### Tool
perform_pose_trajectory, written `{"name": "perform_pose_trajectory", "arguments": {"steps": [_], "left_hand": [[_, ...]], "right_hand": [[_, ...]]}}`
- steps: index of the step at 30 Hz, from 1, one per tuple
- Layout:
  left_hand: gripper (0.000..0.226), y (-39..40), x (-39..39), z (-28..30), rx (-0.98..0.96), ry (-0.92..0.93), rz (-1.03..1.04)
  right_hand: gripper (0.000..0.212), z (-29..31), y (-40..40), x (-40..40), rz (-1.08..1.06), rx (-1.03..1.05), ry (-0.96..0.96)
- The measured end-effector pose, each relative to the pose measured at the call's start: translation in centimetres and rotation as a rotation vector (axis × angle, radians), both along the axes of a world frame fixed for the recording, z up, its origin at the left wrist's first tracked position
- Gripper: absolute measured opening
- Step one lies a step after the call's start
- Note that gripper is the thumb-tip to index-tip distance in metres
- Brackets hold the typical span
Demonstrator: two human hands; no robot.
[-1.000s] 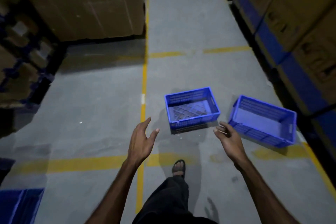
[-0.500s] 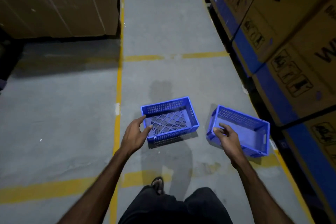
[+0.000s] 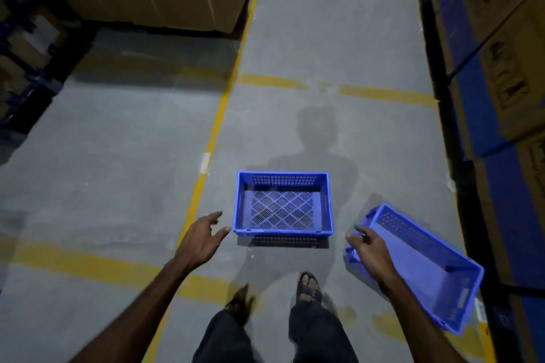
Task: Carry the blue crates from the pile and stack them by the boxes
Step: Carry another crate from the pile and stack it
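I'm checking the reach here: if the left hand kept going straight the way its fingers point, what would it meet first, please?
Probably the near left corner of the blue crate on the floor; the left hand is open, fingertips just short of it, though depth is unclear.

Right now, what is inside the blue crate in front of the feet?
The centre crate holds nothing: its lattice bottom shows bare. Its near wall hides a thin strip of the bottom.

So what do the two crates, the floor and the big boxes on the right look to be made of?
Crates: likely moulded plastic, uniform blue, slightly glossy, with perforated walls and a lattice base. Floor: seemingly concrete, matt grey, with worn yellow painted lines. Boxes: probably corrugated cardboard, dull brown with printing.
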State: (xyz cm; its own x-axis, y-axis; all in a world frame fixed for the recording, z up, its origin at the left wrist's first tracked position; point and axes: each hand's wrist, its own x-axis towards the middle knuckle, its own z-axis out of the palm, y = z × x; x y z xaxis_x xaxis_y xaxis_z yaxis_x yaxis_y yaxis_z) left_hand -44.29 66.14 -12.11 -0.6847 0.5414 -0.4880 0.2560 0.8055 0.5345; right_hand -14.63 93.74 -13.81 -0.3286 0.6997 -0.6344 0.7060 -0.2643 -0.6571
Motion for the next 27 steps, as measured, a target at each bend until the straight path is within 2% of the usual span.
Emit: {"name": "perform_pose_trajectory", "arguments": {"steps": [7,15,21,24,27], "left_hand": [[0.063,4.7,-1.2,-11.8,-0.042,-0.072,0.094],[0.045,8.5,-8.3,-31.1,0.082,0.047,0.193],[0.054,8.0,-11.5,-46.1,0.068,0.119,0.253],[0.062,7.6,-11.8,-51.7,0.091,0.109,0.296],[0.059,7.6,-11.8,-56.1,0.135,0.069,0.317]], "right_hand": [[0.044,-11.7,8.4,-2.3,0.213,-0.019,-0.138],[0.048,-33.0,15.5,-5.5,0.312,0.01,-0.183],[0.059,-46.6,17.2,-6.8,0.282,0.097,-0.166],[0.066,-50.3,17.0,-7.1,0.212,0.119,-0.142],[0.061,-53.5,16.8,-7.2,0.145,0.094,-0.081]]}}
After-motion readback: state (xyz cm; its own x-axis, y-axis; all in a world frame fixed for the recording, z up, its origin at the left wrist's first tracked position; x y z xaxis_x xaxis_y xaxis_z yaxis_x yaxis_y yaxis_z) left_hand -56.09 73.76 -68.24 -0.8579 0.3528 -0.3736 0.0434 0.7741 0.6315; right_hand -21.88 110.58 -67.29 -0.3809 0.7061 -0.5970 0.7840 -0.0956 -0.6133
